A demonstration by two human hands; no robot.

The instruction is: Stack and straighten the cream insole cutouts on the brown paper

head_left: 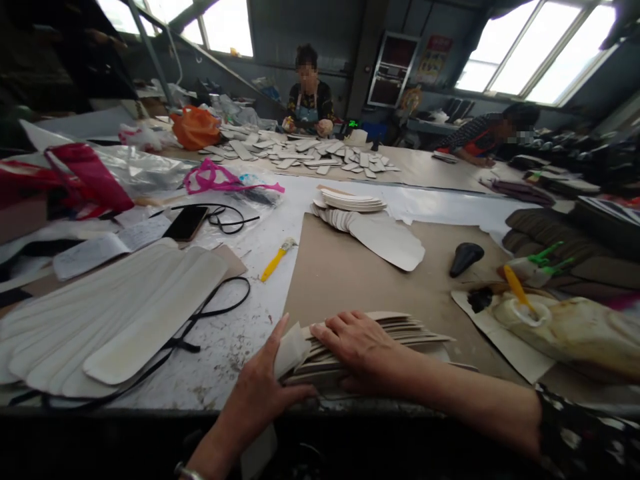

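Cardboard-brown sheet [350, 273] covers the middle of our worktop [235, 340], and off we go from the left edge: pale long insole strips [115, 313] fanned out, a black cord [210, 313] looping beside them. Behind, a dark phone [186, 223], then a yellow-handled brush [276, 260]. At the near edge, our left hand [263, 387] pinches the end of one pale piece, thumb and fingers closed on it, at the stack of insole pieces [400, 330]. Our right hand [357, 347] lies flat on that stack, fingers spread, pressing down. Farther right, a glue pot [525, 310] with a yellow brush in it. Across the far edge, two people work under bright windows [530, 53].
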